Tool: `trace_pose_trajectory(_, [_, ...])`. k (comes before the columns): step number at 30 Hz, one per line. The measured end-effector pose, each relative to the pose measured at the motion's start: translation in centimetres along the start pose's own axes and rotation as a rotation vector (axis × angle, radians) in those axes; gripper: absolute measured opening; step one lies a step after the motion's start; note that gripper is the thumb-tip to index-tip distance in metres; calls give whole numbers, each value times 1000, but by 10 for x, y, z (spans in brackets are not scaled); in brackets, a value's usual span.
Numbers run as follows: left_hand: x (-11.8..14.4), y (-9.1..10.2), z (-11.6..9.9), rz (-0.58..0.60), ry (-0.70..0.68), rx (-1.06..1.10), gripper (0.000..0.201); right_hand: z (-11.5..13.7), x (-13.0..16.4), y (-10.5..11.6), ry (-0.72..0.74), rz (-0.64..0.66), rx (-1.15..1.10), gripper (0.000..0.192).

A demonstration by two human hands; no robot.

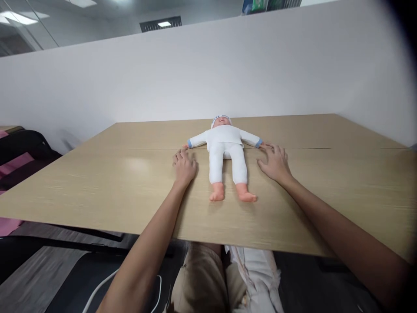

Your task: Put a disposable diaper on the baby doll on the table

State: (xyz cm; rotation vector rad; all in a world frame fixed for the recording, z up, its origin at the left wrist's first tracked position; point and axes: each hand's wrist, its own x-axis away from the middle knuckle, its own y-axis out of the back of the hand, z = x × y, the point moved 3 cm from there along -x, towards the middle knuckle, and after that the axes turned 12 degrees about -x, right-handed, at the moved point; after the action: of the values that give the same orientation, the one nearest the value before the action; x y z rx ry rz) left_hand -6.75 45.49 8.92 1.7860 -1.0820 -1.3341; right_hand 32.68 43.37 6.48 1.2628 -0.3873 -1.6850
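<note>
Doll (226, 152) flat on its back mid-table (97, 182), nearer the far edge; my left hand (184, 167) and right hand (275, 164) rest open, empty, beside its arms—next needs a grip.

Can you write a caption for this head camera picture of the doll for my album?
A baby doll lies face-up on a wooden table, with the left hand and right hand flat beside it.

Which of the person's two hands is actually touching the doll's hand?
The right hand: its fingertips reach the doll at its blue-cuffed hand. The left hand lies flat on the table, just short of the other cuff.
</note>
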Motion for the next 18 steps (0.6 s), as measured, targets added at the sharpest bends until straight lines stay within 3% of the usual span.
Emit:
trace_pose_trajectory(3, [34, 18, -24, 8, 66, 132, 55, 16, 25, 10, -30, -34, 0, 54])
trace_pose_trajectory(6, [90, 54, -49, 105, 98, 403, 47, 40, 57, 30, -16, -78, -50, 44])
trace_pose_trajectory(9, [178, 100, -56, 235, -15, 666, 45, 64, 107, 65, -10, -43, -154, 39])
trace_pose_trajectory(11, [245, 116, -43, 358, -175, 737, 37, 71, 158, 92, -12, 39, -231, 45])
trace_pose_trajectory(12, [279, 117, -33, 459, -308, 764, 29, 70, 189, 105, -20, 68, -263, 51])
trace_pose_trajectory(14, [342, 106, -10, 679, -550, 812, 24, 58, 259, 131, -9, -56, -292, 65])
trace_pose_trajectory(16, [387, 84, 17, 847, -475, 753, 25, 44, 328, 143, 110, -147, -317, 68])
trace_pose_trajectory(18, [414, 66, 37, 871, -230, 755, 28, 29, 385, 134, -40, 4, -375, 59])
